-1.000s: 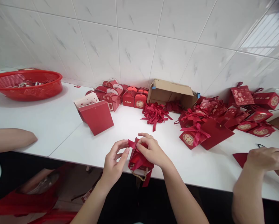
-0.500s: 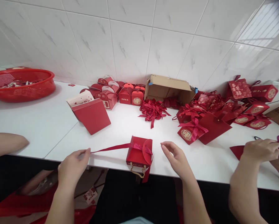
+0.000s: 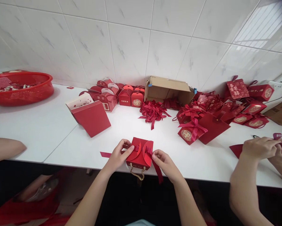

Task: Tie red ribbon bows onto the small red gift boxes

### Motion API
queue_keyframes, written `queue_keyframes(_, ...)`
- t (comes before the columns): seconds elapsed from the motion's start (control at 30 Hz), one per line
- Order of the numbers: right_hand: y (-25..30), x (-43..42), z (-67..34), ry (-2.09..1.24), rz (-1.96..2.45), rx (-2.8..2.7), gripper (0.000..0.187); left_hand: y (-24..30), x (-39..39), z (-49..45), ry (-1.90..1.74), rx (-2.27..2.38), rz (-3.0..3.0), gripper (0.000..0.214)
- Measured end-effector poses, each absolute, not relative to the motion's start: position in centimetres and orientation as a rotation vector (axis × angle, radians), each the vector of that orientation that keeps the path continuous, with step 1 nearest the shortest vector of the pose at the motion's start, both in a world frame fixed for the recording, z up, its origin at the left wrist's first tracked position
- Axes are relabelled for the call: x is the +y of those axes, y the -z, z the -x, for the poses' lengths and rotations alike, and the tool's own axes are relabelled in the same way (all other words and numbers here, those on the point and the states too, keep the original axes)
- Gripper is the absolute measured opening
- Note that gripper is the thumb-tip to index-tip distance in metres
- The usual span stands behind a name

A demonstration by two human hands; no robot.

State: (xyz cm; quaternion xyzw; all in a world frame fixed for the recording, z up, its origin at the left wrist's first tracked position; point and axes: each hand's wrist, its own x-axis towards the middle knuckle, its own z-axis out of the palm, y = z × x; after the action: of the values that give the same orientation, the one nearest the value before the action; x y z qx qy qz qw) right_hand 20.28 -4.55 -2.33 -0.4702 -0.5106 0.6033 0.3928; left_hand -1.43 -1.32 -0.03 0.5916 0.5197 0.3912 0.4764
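Observation:
At the table's front edge sits a small red gift box (image 3: 141, 144) with two rounded flaps on top and a twisted gold cord handle (image 3: 137, 176) hanging at the near side. A dark red ribbon (image 3: 158, 171) threads through the flaps, with one tail hanging right and the other sticking out left. My left hand (image 3: 119, 156) grips the box's left side, thumb pressed on the flap beside the ribbon. On the right side, my right hand (image 3: 163, 161) pinches the ribbon close to the box, fingertips partly hidden.
An upright red bag or box (image 3: 91, 118) stands behind left. Farther back are small red boxes (image 3: 125, 95), a heap of ribbons (image 3: 153, 111), a cardboard box (image 3: 169, 84) and piled red boxes (image 3: 237, 89). A red basket (image 3: 37, 89) is left. Co-workers' arms (image 3: 256, 150) flank me.
My left hand has left the stretched ribbon end and moved right onto the box. My right hand has moved left to the ribbon at the box's side. The ribbon now lies slack.

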Motion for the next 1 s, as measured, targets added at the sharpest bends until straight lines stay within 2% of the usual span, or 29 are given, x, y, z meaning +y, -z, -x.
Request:
queue_keyframes(0.13,2.1,-4.6,-20.8,-1.480,1.168,-1.354,0.037,0.5,-1.4,1.9,-0.867,1.180,-1.384,0.032)
queue_keyframes(0.37,2.4,-3.6,-22.4,-1.638,1.096,-1.115,0.040,0.9,-0.9,2.6,-0.903,1.145,-1.323,0.043)
queue_keyframes(0.77,2.4,-1.6,-25.0,-1.388,1.296,-1.308,0.036,1.8,-1.6,1.7,-1.009,1.268,-1.358,0.046)
queue_keyframes(1.0,1.7,-1.3,-25.9,-1.386,1.386,-1.401,0.036,2.1,-1.6,1.2,-1.078,1.292,-1.336,0.044)
